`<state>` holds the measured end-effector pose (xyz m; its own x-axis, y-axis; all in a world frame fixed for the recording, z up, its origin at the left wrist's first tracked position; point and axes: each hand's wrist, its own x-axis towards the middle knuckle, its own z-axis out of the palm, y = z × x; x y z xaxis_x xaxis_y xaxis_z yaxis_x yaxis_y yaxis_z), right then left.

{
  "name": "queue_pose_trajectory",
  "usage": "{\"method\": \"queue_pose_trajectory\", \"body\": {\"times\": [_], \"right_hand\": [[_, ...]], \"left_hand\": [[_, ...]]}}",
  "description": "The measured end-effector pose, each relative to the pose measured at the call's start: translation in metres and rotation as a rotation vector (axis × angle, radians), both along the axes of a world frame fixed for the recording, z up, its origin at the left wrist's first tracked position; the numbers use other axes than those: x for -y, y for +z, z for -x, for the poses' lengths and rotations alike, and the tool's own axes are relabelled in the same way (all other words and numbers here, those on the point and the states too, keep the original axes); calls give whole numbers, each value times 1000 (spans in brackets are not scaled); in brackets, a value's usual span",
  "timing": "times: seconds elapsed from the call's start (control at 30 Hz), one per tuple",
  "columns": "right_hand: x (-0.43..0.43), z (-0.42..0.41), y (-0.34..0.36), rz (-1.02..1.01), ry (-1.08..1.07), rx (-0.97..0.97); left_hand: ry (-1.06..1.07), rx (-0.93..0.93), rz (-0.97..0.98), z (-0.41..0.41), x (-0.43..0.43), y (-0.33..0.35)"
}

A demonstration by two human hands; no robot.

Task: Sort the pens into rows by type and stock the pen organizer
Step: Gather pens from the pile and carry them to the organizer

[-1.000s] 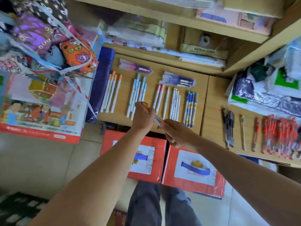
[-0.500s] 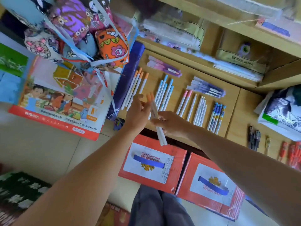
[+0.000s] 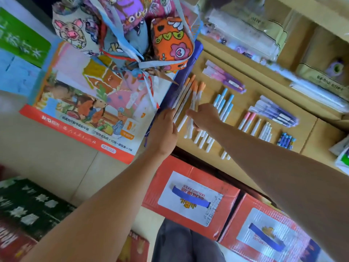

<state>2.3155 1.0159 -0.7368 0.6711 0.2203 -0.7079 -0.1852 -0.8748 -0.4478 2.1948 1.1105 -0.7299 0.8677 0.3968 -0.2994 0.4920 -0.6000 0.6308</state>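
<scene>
We saw two bare arms reaching out to a wooden table (image 3: 253,95) with pens laid in rows. The orange-capped pens (image 3: 191,91) lay in the row furthest to the left, just beside a dark blue folder (image 3: 168,103). The left hand (image 3: 162,129) was at the left side of that row, near the bottom ends of the pens. Its fingers were straight and loose, right against the pens, and they gripped nothing. The right hand (image 3: 204,116) lay across the white bodies of the same pens, with its back up. Its fingers pointed left, toward the other hand. The picture was blurry there, so we could not tell if it pinched a pen or only pressed on them. To the right of that row lay the blue-capped pens (image 3: 227,106), partly under the right arm. Then came the pink-capped pens (image 3: 247,120), the white pens (image 3: 265,129) and a small bunch of dark blue pens (image 3: 286,140). Further back on the table lay some purple pens (image 3: 226,80) and a bundle of purple and white pens (image 3: 275,113). Bright cloth bags (image 3: 171,40) hung over a big picture sheet (image 3: 85,103) on the left. Two red boxes (image 3: 190,167) sat on the floor below the table's front edge.
</scene>
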Motion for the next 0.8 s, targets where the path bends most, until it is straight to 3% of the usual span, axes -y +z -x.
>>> {"method": "queue_pose_trajectory", "body": {"times": [0.53, 0.8], "right_hand": [[-2, 0, -4, -77, -199, 75], [10, 1, 6, -94, -133, 16]], "left_hand": [[-121, -112, -126, -7, 5, 1], [-151, -112, -187, -12, 11, 4]]}}
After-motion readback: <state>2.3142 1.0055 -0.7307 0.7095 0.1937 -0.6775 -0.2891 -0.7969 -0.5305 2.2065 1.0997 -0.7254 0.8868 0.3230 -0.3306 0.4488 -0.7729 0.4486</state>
